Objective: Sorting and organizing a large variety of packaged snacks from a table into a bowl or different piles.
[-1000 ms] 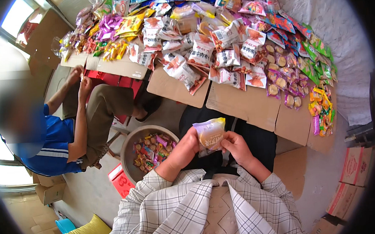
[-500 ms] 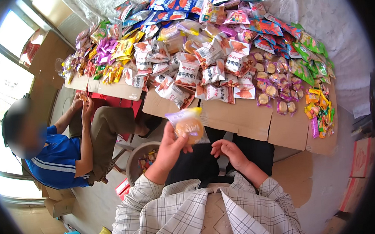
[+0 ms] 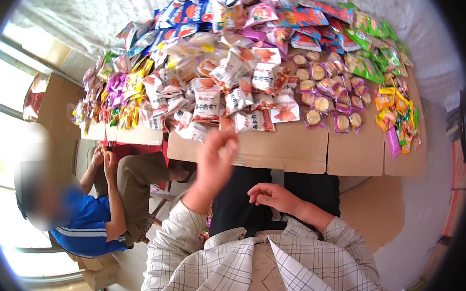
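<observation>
My left hand (image 3: pixel 216 159) is raised over the near edge of the cardboard-covered table (image 3: pixel 291 155), just in front of the white-and-brown snack packets (image 3: pixel 207 102). Its fingers are curled and blurred, and no packet shows in it. Above my lap my right hand (image 3: pixel 277 196) hangs with loosely bent fingers, holding nothing. Behind the white packets lie clear-wrapped buns (image 3: pixel 186 58), partly covered. Small round cakes in clear purple-edged wrappers (image 3: pixel 323 104) sit to the right of the white packets.
Blue bags (image 3: pixel 189 13) stand at the back, with green bags (image 3: pixel 366 67) and small bright candies (image 3: pixel 397 110) at the right. Yellow packets (image 3: pixel 135 82) lie to the left. A co-worker in a blue shirt (image 3: pixel 89 221) sits on the left, fingers at a small item.
My left hand has moved forward toward the table, and the wrapped bun it held no longer shows in it. My right hand has shifted slightly left. The view has turned a little.
</observation>
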Motion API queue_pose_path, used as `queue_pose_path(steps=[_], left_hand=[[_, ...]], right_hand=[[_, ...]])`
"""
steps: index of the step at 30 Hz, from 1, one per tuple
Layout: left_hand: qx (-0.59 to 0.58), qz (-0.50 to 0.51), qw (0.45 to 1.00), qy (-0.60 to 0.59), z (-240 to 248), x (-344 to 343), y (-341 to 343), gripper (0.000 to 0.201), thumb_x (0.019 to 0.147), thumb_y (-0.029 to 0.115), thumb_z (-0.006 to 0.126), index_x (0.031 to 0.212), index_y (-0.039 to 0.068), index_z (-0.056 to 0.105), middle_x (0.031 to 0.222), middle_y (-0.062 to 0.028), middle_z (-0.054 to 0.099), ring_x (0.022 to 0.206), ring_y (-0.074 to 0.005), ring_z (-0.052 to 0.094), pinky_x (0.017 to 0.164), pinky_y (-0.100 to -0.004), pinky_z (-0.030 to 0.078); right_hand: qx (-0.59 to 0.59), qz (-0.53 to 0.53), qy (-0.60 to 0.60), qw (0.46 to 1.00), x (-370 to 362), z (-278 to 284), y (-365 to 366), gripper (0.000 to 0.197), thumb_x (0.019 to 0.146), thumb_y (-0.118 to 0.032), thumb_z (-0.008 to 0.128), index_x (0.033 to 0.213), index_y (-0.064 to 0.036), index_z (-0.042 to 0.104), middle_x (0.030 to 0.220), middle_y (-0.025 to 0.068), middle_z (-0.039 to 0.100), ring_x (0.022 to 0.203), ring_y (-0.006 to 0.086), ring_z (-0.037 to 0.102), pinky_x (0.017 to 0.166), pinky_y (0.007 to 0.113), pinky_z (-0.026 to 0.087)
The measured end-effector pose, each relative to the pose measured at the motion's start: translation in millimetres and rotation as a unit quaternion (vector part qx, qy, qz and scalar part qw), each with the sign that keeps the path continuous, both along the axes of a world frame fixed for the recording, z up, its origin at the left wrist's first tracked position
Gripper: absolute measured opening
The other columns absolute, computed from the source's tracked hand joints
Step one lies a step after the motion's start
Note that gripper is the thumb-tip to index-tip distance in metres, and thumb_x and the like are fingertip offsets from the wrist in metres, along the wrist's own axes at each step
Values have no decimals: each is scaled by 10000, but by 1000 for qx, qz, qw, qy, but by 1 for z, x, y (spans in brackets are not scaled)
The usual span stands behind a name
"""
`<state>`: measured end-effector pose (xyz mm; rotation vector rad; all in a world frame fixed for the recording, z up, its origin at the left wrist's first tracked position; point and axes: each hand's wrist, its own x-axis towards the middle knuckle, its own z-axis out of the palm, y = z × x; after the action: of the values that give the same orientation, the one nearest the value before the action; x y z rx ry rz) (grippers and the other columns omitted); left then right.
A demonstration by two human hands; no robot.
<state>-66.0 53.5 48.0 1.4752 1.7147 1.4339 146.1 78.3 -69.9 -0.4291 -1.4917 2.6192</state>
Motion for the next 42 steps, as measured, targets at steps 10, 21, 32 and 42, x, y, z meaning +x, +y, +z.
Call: queue_pose_path(steps=[10,21,32,42], left_hand=[[-23,-231,912,337,-59,58,-32,358,765,205,711,1069,21,673,958,-125,661,819,-284,651,744,-382,539],[-55,-196,931,304,-53,62,-33,307,775,228,697,1000,20,675,934,-119,654,792,-295,648,711,-388,540],[-39,-143,950,274,-50,60,-53,252,761,163,720,952,20,640,867,-100,581,702,-269,596,607,-381,504],[-42,-106,962,248,-48,50,-77,187,803,152,703,932,44,623,861,-81,570,727,-258,597,608,-381,497]], right_hand=[[184,-85,9,979,8,-15,-9,129,896,-57,620,997,21,637,950,172,702,912,273,681,803,366,533],[107,-54,11,993,17,3,-10,161,944,-31,577,1088,30,616,1043,165,690,988,235,660,880,340,522],[34,2,-76,996,26,0,-20,80,964,-8,584,1042,-9,604,1043,69,654,994,118,590,888,284,485],[-46,-43,-65,996,5,7,-35,39,968,0,578,1001,-15,592,1019,32,631,956,73,551,825,248,460]])
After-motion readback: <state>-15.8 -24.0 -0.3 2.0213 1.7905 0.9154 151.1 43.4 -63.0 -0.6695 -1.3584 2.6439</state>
